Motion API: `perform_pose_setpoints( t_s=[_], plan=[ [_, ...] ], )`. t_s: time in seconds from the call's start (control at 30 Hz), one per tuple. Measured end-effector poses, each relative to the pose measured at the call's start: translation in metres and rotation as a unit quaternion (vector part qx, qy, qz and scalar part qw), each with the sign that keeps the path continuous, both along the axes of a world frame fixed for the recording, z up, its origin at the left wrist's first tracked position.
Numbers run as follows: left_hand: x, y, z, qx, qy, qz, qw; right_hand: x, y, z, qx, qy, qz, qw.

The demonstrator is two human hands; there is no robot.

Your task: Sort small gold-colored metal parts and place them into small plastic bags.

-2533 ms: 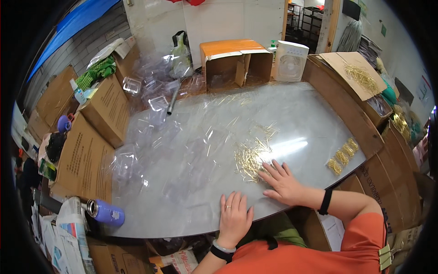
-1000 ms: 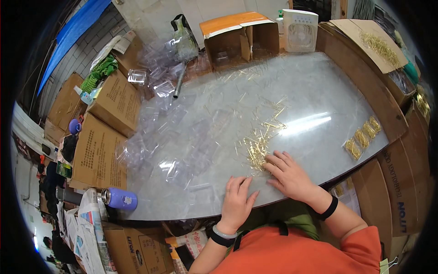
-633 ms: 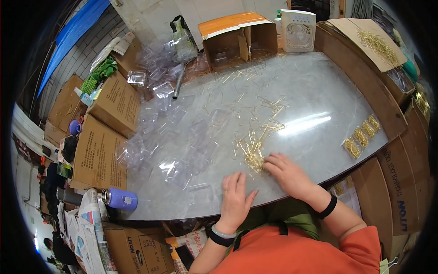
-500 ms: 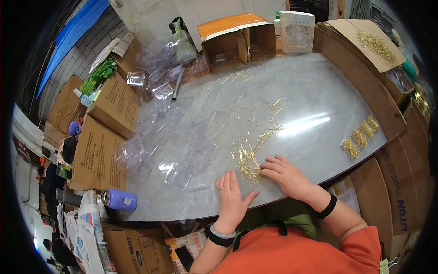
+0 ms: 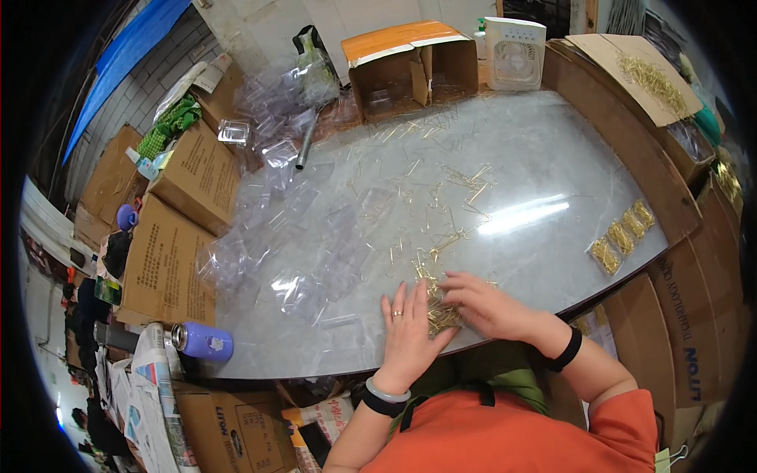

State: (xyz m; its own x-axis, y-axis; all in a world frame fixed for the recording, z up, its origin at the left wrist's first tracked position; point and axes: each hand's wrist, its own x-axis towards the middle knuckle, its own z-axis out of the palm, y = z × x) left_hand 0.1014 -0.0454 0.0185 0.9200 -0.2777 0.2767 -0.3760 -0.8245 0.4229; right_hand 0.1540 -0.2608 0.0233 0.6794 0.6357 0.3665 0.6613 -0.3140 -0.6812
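A small heap of thin gold-coloured wire hooks (image 5: 443, 317) lies near the table's front edge, between my two hands. My left hand (image 5: 410, 327) rests along the heap's left side, palm down with fingers stretched forward. On the other side, my right hand (image 5: 493, 309) reaches in with bent, loosely apart fingers over the hooks. Both hands touch the heap from opposite sides, and neither visibly grips a hook. More loose hooks (image 5: 465, 185) trail away across the grey tabletop (image 5: 552, 150).
Clear plastic boxes (image 5: 300, 213) cover the table's left part. Four-sided clear packs of gold hooks (image 5: 619, 236) stand in a row at the right edge. A purple bottle (image 5: 206, 342) lies front left. Cardboard boxes (image 5: 169, 260), an open carton (image 5: 410, 71) and a white fan (image 5: 515, 55) border the table.
The hooks nearest me have been drawn together into a tighter heap closer to the table edge. My left hand has moved right and forward; my right hand has shifted slightly.
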Motion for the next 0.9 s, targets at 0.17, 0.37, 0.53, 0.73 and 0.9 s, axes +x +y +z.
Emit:
perform_pose_setpoints(
  t_s=[0.17,0.37,0.53,0.73,0.9],
  plan=[
    [0.002,-0.004,0.001,0.017,-0.024,-0.022,0.999,0.042,-0.018,0.027,-0.131,-0.015,-0.030,0.991],
    [0.002,-0.001,-0.001,0.052,-0.039,-0.020,0.998,0.040,-0.007,0.028,-0.236,-0.151,-0.176,0.944],
    [-0.005,-0.001,0.002,-0.074,-0.056,0.006,0.996,-0.012,-0.037,0.039,-0.213,-0.022,-0.127,0.969],
    [-0.007,0.000,0.003,-0.006,-0.097,-0.048,0.994,-0.033,-0.016,0.012,-0.180,-0.101,-0.107,0.973],
    [-0.006,-0.005,0.006,0.027,-0.113,-0.044,0.992,0.013,-0.007,0.041,-0.231,-0.156,-0.026,0.960]
  ],
)
